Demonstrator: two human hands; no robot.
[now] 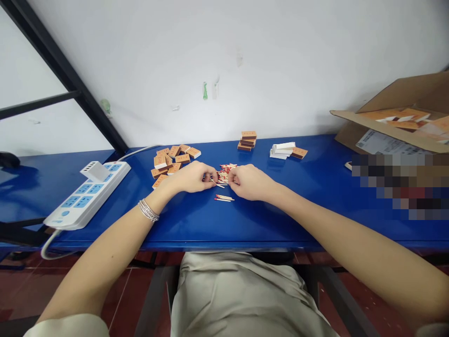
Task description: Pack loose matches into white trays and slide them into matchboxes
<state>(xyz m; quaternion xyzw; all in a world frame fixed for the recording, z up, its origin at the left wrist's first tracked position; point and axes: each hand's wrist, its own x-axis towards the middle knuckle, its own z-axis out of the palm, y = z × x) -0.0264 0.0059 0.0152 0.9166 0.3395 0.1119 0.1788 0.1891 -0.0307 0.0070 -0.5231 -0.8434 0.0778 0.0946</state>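
A small heap of red-tipped matches (223, 172) lies on the blue table (210, 220) in front of me. My left hand (192, 177) is curled at the heap's left side, fingers pinched on a few matches. At the right side my right hand (248, 181) is closed too, fingertips in the matches. A couple of loose matches (223, 198) lie just nearer me, between the wrists. A silver bracelet (148, 210) sits on my left wrist.
A pile of orange matchboxes (172, 160) lies behind my left hand. A short stack of matchboxes (247, 140) and white inner trays (283, 150) stand farther back. A white power strip (87, 192) lies left; an open cardboard box (400, 121) sits right.
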